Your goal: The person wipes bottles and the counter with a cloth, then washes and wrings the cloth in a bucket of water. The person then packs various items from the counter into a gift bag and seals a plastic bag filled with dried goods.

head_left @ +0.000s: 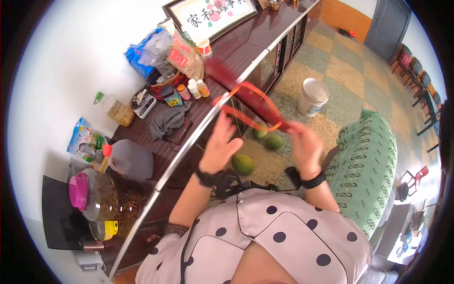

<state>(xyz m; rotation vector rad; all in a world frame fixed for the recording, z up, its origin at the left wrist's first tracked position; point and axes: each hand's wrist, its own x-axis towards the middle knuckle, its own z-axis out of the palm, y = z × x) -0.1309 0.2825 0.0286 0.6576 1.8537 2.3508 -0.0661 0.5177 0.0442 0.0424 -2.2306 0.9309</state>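
Observation:
My right hand (306, 146) is closed on the near end of a dark red, flat, bag-like thing (257, 103) with an orange loop or strap around it. Motion blurs this thing, so its exact kind is unclear; its far part reaches over the metal edge of the counter. Just to its left, my left hand (220, 147) has its thumb and fingers apart. Its fingertips come close to the orange strap, and I cannot tell whether they touch it. Below the hands, several green round fruits, among them a larger yellow-green one (243, 164), lie on the floor.
The dark counter (236, 38) along the wall holds small bottles (193, 88), a grey cloth (169, 122), a purple-grey jug (130, 160), a large jar (106, 196) and a framed picture (215, 19). A white bucket (313, 97) stands on the tiled floor. A green patterned cushion-like bundle (366, 165) is at right.

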